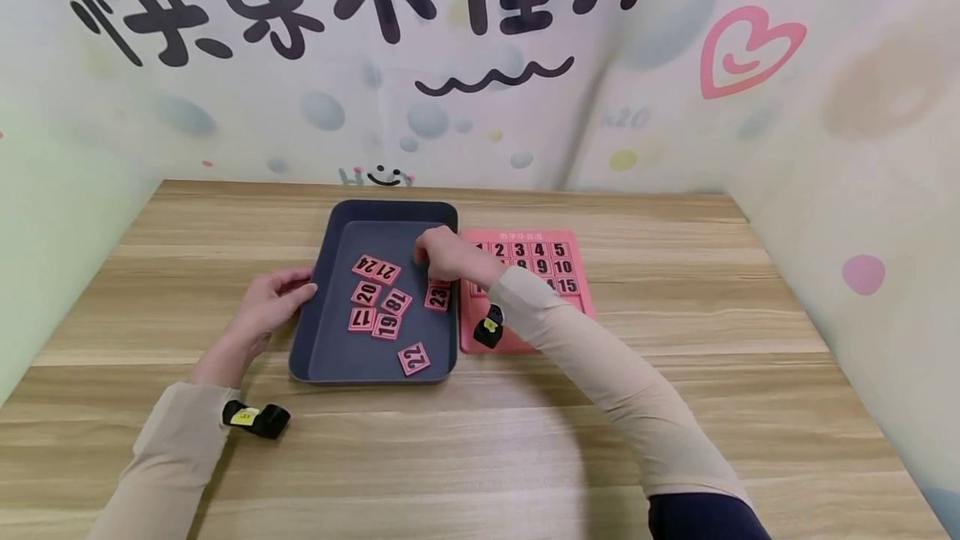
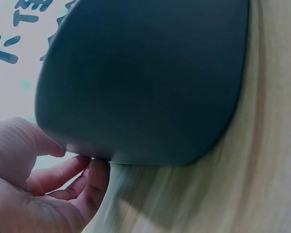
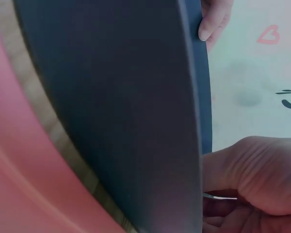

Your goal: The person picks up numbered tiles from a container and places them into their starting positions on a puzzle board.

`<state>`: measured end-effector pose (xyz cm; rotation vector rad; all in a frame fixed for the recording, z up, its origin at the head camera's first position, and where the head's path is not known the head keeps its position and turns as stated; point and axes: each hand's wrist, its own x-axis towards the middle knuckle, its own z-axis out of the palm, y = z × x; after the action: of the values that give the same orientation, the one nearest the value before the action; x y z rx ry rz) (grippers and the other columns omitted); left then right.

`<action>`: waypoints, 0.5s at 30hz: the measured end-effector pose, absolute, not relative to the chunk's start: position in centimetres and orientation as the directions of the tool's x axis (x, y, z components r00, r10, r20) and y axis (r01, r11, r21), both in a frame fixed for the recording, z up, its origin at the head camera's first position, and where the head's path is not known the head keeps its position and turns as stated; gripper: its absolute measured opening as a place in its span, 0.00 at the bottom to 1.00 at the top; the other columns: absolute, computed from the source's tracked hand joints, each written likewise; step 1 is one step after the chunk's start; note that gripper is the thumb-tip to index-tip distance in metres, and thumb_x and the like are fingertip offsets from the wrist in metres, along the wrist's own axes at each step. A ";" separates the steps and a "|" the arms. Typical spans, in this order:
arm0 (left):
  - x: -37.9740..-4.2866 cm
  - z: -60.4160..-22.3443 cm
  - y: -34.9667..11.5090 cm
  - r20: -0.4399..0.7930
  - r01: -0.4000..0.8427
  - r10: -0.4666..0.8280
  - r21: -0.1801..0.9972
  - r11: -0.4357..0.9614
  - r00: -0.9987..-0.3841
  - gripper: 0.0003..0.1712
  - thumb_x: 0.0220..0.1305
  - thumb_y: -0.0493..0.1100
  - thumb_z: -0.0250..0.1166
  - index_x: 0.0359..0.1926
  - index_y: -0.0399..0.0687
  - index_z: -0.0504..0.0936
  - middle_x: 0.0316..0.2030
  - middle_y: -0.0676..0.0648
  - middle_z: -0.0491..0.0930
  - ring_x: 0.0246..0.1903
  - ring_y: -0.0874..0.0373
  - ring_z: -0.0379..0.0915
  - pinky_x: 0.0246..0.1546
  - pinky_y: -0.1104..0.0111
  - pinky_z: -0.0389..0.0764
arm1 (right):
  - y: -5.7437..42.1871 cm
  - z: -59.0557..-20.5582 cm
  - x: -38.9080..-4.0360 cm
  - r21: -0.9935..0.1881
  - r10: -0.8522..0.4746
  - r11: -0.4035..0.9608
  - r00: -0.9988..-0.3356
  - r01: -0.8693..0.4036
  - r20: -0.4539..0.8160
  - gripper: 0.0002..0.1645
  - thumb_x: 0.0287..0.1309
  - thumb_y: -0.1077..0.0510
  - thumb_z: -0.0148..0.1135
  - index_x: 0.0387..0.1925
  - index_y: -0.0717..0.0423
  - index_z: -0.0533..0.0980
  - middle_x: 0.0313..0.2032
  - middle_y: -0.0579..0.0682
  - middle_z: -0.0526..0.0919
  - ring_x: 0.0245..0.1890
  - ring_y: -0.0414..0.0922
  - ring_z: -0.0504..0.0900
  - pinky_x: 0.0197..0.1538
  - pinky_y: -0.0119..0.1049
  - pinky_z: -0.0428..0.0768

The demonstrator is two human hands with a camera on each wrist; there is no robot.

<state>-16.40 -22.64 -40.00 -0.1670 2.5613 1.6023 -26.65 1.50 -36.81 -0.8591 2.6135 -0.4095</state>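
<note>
A dark blue-grey tray [image 1: 322,357] sits on the table with several loose pink number tiles inside. My left hand [image 1: 272,300] holds its left rim; in the left wrist view, the thumb and fingers of that left hand [image 2: 43,194] meet the tray's edge [image 2: 136,158]. Over the right side of the tray is my right hand [image 1: 450,255], fingers pointing down by the wall. The 23 tile [image 1: 437,297] lies just below it, and another tile shows partly beneath the hand. Its fingertips are hidden, also in the right wrist view, where the tray wall [image 3: 121,97] covers them.
Right of the tray lies a pink number board [image 1: 525,235] with rows of tiles up to 15, partly covered by my right forearm. The 22 tile [image 1: 413,358] lies apart near the tray's front. A printed wall [image 1: 300,140] stands behind the wooden table [image 1: 675,315].
</note>
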 end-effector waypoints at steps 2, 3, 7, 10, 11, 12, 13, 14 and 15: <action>-16.4 -40.0 -22.6 -0.156 -0.154 -0.032 0.886 0.438 -0.987 0.26 0.69 0.38 0.52 0.61 0.23 0.64 0.55 0.27 0.68 0.34 0.77 0.65 0.36 0.83 0.71 | 1.5 -36.7 -26.6 -0.363 -0.618 0.774 -0.744 -0.519 -0.254 0.12 0.55 0.71 0.59 0.41 0.60 0.79 0.40 0.54 0.78 0.37 0.45 0.75 0.39 0.33 0.76; -16.4 -40.0 -22.6 -0.155 -0.154 -0.033 0.885 0.440 -0.987 0.26 0.69 0.38 0.52 0.61 0.23 0.64 0.55 0.27 0.68 0.34 0.77 0.66 0.36 0.83 0.71 | 1.5 -36.7 -26.6 -0.358 -0.618 0.776 -0.742 -0.520 -0.260 0.11 0.54 0.70 0.59 0.40 0.60 0.79 0.40 0.53 0.78 0.37 0.44 0.75 0.38 0.32 0.76; -16.4 -40.0 -22.6 -0.151 -0.152 -0.037 0.883 0.444 -0.988 0.25 0.69 0.38 0.52 0.61 0.24 0.65 0.55 0.27 0.69 0.34 0.77 0.65 0.36 0.83 0.71 | 1.4 -36.6 -26.4 -0.355 -0.617 0.779 -0.735 -0.518 -0.281 0.10 0.53 0.69 0.63 0.39 0.60 0.78 0.38 0.53 0.77 0.35 0.44 0.75 0.36 0.31 0.76; -16.4 -40.0 -22.6 -0.148 -0.150 -0.039 0.882 0.446 -0.988 0.25 0.69 0.38 0.52 0.61 0.24 0.65 0.55 0.27 0.69 0.34 0.77 0.65 0.36 0.83 0.71 | 1.5 -36.7 -26.5 -0.366 -0.633 0.765 -0.725 -0.530 -0.272 0.10 0.53 0.68 0.64 0.39 0.60 0.78 0.38 0.53 0.77 0.36 0.45 0.75 0.37 0.32 0.76; -16.4 -40.0 -22.6 -0.148 -0.150 -0.039 0.882 0.447 -0.988 0.25 0.69 0.38 0.52 0.61 0.24 0.65 0.55 0.27 0.69 0.34 0.77 0.65 0.36 0.83 0.71 | 1.5 -36.7 -26.5 -0.372 -0.641 0.757 -0.721 -0.537 -0.263 0.10 0.53 0.67 0.64 0.39 0.60 0.78 0.38 0.53 0.78 0.36 0.45 0.75 0.38 0.32 0.76; -16.4 -40.0 -22.6 -0.148 -0.150 -0.039 0.883 0.446 -0.988 0.25 0.69 0.38 0.52 0.61 0.24 0.65 0.55 0.27 0.69 0.34 0.77 0.65 0.36 0.83 0.71 | 1.5 -36.8 -26.5 -0.376 -0.647 0.751 -0.719 -0.543 -0.254 0.10 0.53 0.66 0.64 0.40 0.60 0.78 0.38 0.53 0.78 0.37 0.45 0.75 0.39 0.32 0.77; -16.4 -40.0 -22.5 -0.149 -0.151 -0.040 0.883 0.445 -0.988 0.25 0.69 0.38 0.52 0.61 0.24 0.65 0.55 0.27 0.69 0.34 0.78 0.65 0.36 0.83 0.71 | 1.5 -36.9 -26.6 -0.379 -0.654 0.744 -0.717 -0.550 -0.243 0.11 0.53 0.65 0.65 0.41 0.60 0.78 0.39 0.53 0.78 0.37 0.45 0.75 0.40 0.32 0.77; -16.4 -40.0 -22.6 -0.149 -0.152 -0.040 0.883 0.445 -0.988 0.25 0.69 0.38 0.52 0.61 0.24 0.64 0.55 0.27 0.69 0.34 0.78 0.65 0.36 0.83 0.71 | 1.5 -37.0 -26.6 -0.382 -0.660 0.738 -0.715 -0.557 -0.232 0.12 0.53 0.65 0.65 0.41 0.59 0.78 0.39 0.53 0.78 0.37 0.44 0.75 0.41 0.32 0.77; -16.4 -40.0 -22.5 -0.150 -0.153 -0.040 0.883 0.445 -0.988 0.25 0.69 0.38 0.52 0.61 0.24 0.64 0.55 0.27 0.68 0.34 0.78 0.65 0.36 0.83 0.71 | 1.6 -37.1 -26.7 -0.387 -0.664 0.733 -0.714 -0.560 -0.223 0.13 0.53 0.64 0.65 0.42 0.59 0.77 0.39 0.53 0.78 0.38 0.44 0.75 0.42 0.32 0.77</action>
<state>-16.37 -22.55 -40.02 -0.1727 2.5776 1.5919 -26.70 1.56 -37.13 -0.9477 2.5882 -0.4172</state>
